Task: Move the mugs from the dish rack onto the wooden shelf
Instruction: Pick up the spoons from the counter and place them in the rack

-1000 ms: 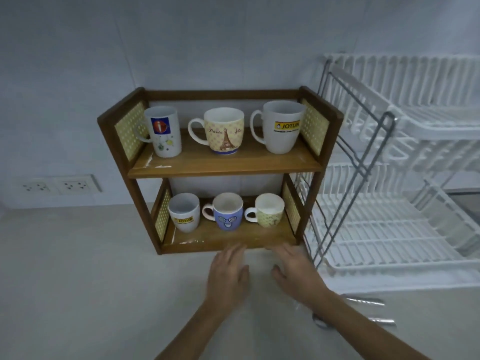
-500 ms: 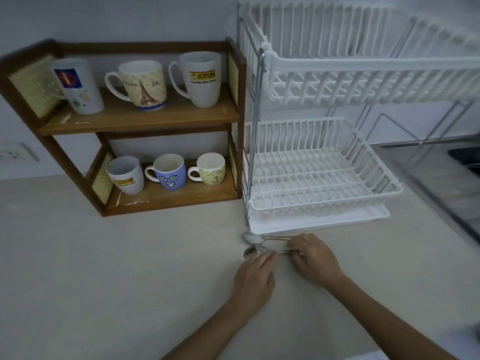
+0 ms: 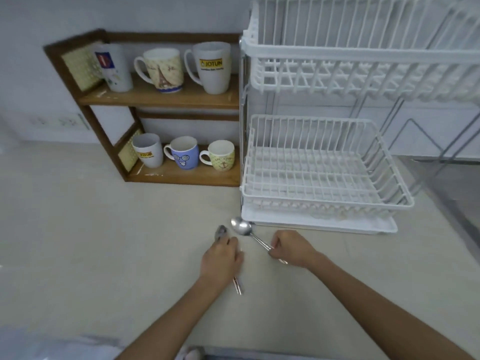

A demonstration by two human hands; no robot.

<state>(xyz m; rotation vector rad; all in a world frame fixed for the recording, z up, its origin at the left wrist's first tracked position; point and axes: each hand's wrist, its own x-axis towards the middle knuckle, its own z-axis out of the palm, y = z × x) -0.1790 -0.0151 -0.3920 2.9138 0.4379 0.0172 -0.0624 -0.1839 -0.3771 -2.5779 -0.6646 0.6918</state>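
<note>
Hands off shelf since a second ago, now on counter. Left hand grips spoon; right hand grips second spoon. Six mugs shelved, rack empty: task looks done.

Wooden shelf: on the bench, just left of the dish rack.
Mugs: three on each shelf board.
Spoons: on the bench before the dish rack.
</note>
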